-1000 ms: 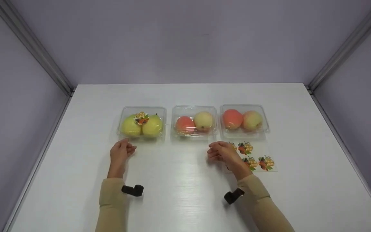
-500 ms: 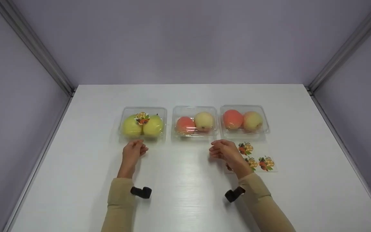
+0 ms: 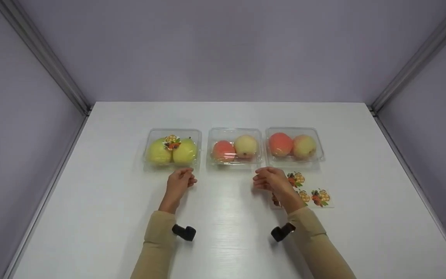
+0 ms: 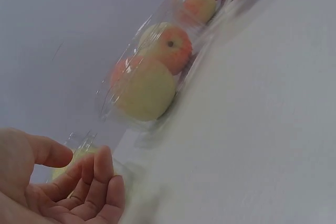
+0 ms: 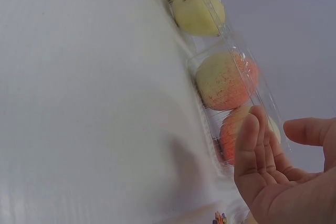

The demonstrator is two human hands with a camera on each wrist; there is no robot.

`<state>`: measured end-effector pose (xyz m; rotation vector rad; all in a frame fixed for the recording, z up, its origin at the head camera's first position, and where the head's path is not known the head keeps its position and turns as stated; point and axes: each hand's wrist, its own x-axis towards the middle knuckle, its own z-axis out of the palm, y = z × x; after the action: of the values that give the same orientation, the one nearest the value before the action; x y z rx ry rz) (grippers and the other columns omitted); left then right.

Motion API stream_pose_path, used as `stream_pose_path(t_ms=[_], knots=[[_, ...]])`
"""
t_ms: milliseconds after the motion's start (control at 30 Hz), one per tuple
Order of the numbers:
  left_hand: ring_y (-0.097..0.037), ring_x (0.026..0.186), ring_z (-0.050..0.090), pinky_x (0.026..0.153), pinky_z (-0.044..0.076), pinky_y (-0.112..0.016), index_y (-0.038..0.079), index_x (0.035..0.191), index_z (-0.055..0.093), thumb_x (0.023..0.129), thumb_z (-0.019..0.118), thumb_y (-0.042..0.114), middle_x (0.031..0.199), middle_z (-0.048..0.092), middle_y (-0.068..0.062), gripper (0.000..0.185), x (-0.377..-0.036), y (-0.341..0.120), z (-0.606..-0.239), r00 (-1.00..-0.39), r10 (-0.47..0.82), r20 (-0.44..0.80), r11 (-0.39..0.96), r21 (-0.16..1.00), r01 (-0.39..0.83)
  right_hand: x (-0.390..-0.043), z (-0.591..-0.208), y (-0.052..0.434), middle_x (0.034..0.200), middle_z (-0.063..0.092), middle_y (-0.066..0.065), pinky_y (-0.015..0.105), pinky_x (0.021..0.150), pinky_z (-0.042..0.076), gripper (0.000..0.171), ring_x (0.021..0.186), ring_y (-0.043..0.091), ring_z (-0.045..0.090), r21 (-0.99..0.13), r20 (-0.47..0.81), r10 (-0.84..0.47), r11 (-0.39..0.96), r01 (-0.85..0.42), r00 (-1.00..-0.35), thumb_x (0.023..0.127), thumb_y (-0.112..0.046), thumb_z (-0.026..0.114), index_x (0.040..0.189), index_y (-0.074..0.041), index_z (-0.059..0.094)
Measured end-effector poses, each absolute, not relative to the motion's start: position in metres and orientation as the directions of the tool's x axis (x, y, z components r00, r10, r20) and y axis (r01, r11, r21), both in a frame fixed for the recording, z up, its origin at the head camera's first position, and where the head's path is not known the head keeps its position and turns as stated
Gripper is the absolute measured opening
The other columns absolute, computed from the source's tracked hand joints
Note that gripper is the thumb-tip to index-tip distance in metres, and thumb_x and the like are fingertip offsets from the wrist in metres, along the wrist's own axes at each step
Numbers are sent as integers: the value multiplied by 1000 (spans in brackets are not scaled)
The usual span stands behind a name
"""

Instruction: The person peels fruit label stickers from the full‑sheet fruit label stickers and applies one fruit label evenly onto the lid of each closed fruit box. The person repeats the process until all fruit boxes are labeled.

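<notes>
My left hand (image 3: 179, 186) hovers in front of a clear plastic box (image 3: 153, 133) with two yellow-green pears (image 3: 184, 151) inside and a round fruit sticker (image 3: 172, 142) on its lid. Its fingers are loosely bent, and nothing lies between them and the thumb (image 4: 52, 152). To the right, my right hand (image 3: 276, 186) hangs over the left part of a sticker sheet (image 3: 316, 180), hiding some of its fruit stickers. Those fingers (image 5: 245, 153) are relaxed, apart from the thumb, and hold nothing.
A middle clear box (image 3: 235, 129) and a right one (image 3: 292, 129) stand in line with the pear box. Each holds two red and pale yellow apple-like fruits, with no sticker visible on the lid. Walls enclose the white table (image 3: 223, 240) at the back and sides.
My left hand has moved to the right along the front of the pear box. The right hand has barely shifted; boxes and sticker sheet stay in place.
</notes>
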<state>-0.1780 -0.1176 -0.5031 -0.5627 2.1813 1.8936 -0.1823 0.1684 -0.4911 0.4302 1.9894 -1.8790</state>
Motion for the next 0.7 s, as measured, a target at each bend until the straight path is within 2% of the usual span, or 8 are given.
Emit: stream_pose_path(t_ms=[133,367,700], knots=[[-8,81,63,82,56,-24,0,123,59,101,45,15,96,61,-6,29,-180,-105,-505,-910,-126,-394,106,907,-407,-184,-491,170,83,63,1,22,72,57,33,73,9,63,-877,-478,-15,71,476,-878,97,-12,48,123,8,53],[-6,77,63,75,55,-21,-4,118,60,97,48,9,95,64,-9,27,-180,-88,-506,-937,-107,-334,104,933,-344,-187,-489,173,78,63,-1,19,68,56,38,70,8,64,-886,-464,-20,29,464,-885,99,-15,47,125,12,50],[-5,77,64,76,56,-22,-4,118,60,96,52,10,102,68,-15,26,-188,-73,-512,-932,-136,-336,26,939,-342,-192,-493,175,79,63,-1,20,70,56,38,72,7,65,-868,-497,2,-4,497,-868,99,-16,49,125,11,50]])
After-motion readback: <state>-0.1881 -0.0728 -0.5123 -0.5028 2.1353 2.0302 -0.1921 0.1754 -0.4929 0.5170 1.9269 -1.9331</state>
